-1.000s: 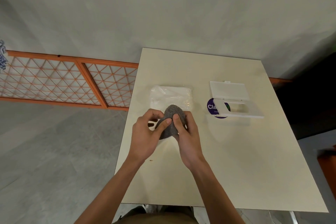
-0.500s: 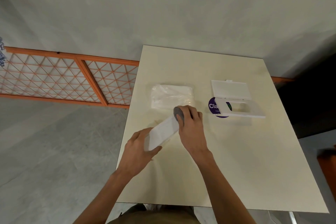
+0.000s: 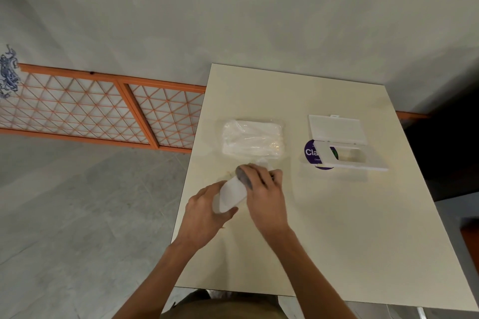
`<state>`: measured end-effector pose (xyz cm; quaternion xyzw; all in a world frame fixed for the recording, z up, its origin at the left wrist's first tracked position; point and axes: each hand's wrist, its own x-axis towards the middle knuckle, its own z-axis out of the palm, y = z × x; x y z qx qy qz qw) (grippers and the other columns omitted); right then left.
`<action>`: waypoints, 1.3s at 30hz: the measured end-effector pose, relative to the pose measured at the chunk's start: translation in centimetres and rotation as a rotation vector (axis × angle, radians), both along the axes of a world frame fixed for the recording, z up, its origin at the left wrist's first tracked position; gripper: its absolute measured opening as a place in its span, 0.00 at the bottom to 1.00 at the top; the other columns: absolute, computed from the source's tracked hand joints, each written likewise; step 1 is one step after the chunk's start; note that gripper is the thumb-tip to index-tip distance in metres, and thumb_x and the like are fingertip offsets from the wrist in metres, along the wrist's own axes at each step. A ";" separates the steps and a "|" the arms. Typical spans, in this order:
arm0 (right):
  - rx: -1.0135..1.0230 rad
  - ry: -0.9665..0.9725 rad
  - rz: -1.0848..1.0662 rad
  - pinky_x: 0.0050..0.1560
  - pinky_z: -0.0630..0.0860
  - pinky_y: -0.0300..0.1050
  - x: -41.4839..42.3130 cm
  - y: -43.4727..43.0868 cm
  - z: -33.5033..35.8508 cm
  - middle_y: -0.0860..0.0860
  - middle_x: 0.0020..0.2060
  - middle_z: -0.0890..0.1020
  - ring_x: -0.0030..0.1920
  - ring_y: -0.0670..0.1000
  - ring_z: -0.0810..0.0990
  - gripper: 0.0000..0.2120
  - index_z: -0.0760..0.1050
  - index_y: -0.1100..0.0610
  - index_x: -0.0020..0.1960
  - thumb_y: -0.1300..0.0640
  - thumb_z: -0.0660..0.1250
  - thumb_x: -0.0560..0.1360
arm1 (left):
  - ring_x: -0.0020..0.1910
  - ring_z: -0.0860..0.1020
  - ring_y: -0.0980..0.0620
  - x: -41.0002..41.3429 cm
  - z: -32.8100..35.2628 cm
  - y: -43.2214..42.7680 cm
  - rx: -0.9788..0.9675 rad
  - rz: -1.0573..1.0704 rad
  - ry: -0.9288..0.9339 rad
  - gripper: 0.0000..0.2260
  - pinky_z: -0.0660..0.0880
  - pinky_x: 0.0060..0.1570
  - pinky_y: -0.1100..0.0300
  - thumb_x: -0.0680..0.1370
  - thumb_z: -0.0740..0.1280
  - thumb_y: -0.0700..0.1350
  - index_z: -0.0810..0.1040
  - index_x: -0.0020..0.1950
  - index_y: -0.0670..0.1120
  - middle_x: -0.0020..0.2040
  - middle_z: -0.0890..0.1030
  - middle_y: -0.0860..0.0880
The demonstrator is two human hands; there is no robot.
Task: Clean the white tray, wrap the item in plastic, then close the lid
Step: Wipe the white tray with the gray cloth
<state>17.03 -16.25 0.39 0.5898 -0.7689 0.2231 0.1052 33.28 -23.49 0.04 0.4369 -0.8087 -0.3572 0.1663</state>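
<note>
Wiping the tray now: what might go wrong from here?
The left hand grips the small white plastic tray by one end only; the right hand pressing the grey cloth may twist it loose. They work near the left edge of the cream table; a slip might drop it to the grey floor.

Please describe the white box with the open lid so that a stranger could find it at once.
Look at the cream table, on its far right part. The box lies there, right of the clear plastic bag. Only it has a lid flipped open and a purple round label beneath.
</note>
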 end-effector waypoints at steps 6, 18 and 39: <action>-0.126 0.011 -0.141 0.41 0.81 0.54 -0.6 -0.7 1.5 0.47 0.59 0.78 0.55 0.50 0.69 0.27 0.85 0.59 0.54 0.78 0.81 0.60 | 0.59 0.81 0.52 0.0 0.3 0.1 0.031 0.024 0.015 0.32 0.77 0.56 0.58 0.69 0.81 0.53 0.77 0.72 0.53 0.63 0.83 0.56; -0.112 -0.061 0.035 0.42 0.84 0.53 2.1 0.7 0.9 0.50 0.60 0.81 0.52 0.54 0.70 0.31 0.83 0.57 0.61 0.71 0.85 0.60 | 0.55 0.82 0.49 -0.2 -0.2 -0.1 -0.003 -0.003 -0.037 0.30 0.78 0.53 0.55 0.70 0.81 0.51 0.77 0.70 0.49 0.59 0.85 0.54; -0.104 -0.385 -0.290 0.50 0.69 0.46 -3.8 -1.4 0.4 0.48 0.57 0.85 0.47 0.56 0.74 0.12 0.82 0.50 0.62 0.63 0.70 0.82 | 0.60 0.80 0.48 -0.2 0.5 -0.1 0.045 0.025 -0.077 0.30 0.79 0.57 0.52 0.73 0.78 0.56 0.74 0.73 0.53 0.64 0.82 0.54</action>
